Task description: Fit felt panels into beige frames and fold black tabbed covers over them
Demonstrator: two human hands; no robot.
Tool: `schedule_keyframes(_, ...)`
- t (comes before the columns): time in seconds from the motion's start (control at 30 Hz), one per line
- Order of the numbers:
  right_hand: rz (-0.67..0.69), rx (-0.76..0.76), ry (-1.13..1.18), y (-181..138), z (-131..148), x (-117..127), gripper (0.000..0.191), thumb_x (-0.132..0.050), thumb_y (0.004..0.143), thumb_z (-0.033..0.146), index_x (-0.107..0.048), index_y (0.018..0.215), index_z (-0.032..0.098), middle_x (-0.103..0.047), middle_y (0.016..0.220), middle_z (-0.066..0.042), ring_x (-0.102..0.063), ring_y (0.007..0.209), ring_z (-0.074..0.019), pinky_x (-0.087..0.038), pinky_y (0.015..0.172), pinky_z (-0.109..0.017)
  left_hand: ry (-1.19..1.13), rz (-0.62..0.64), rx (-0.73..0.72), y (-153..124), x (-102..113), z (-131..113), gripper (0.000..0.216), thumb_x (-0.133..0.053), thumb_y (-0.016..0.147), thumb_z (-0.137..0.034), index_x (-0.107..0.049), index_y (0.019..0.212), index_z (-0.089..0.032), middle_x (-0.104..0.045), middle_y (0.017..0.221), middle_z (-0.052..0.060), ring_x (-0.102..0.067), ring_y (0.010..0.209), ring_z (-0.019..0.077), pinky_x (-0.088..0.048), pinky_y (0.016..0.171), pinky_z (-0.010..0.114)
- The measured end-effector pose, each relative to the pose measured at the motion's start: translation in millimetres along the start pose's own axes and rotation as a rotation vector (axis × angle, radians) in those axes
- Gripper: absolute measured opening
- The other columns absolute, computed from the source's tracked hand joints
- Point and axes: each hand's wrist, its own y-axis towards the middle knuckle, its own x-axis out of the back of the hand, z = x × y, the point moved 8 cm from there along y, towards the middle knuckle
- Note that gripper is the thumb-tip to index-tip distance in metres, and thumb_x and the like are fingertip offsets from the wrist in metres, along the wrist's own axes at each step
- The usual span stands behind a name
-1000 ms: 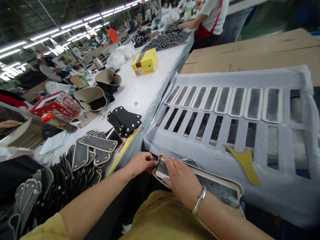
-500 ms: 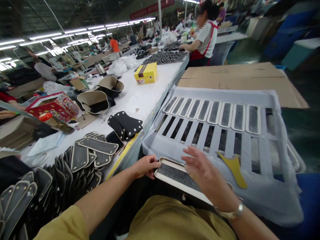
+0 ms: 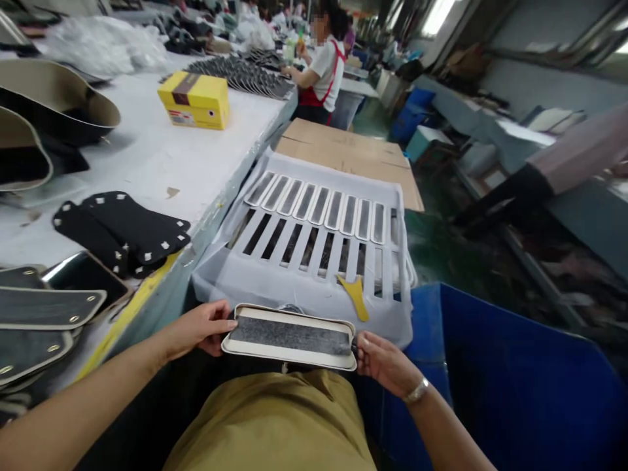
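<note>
I hold a long cream-edged panel with a dark grey centre across my lap. My left hand grips its left end and my right hand grips its right end. Just beyond it lies a white slotted rack covered with thin fabric. Several similar grey-and-cream strips lie in a row along the rack's far side. A yellow wedge-shaped piece rests on the rack's near edge, close to my right hand.
A white worktable on my left carries black riveted pieces, dark panels and a yellow box. Cardboard lies past the rack. A blue bin stands at my right. A person in a red apron works at the far end.
My right hand moved from the panel's top, lifted briefly, then took its right end. The view swung right, bringing the blue bin and aisle into sight.
</note>
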Motion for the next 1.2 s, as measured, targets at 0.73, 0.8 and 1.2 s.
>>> schedule_keyframes(0.73, -0.081, 0.296, -0.652, 17, 40, 9, 0.033, -0.062, 0.073, 0.044, -0.050, 0.086, 0.016, -0.058, 0.076, -0.001, -0.055, 0.066, -0.0125, -0.045, 0.057, -0.025, 0.437, -0.102, -0.363, 10, 7, -42, 0.039, -0.064, 0.071, -0.045, -0.051, 0.097, -0.019, -0.062, 0.093, 0.003, -0.060, 0.084, 0.0189, -0.051, 0.069, 0.028)
schedule_keyframes(0.8, -0.114, 0.401, -0.753, 15, 56, 5, 0.034, -0.058, 0.077, 0.040, -0.053, 0.100, 0.016, -0.061, 0.096, -0.006, -0.058, 0.083, -0.0158, -0.048, 0.071, -0.029, 0.568, -0.123, -0.457, 8, -1, -61, 0.042, -0.061, 0.074, -0.043, -0.055, 0.109, -0.020, -0.061, 0.112, 0.006, -0.057, 0.102, 0.0213, -0.046, 0.087, 0.031)
schedule_keyframes(1.2, 0.044, 0.666, -1.471, 5, 87, -47, 0.027, -0.042, 0.087, 0.024, -0.068, 0.084, 0.018, -0.069, 0.083, -0.006, -0.063, 0.077, -0.0165, -0.046, 0.074, -0.027, 0.726, 0.096, -0.447, 5, -12, -80, 0.034, -0.056, 0.079, -0.037, -0.068, 0.103, -0.016, -0.070, 0.099, 0.004, -0.064, 0.087, 0.0175, -0.047, 0.081, 0.023)
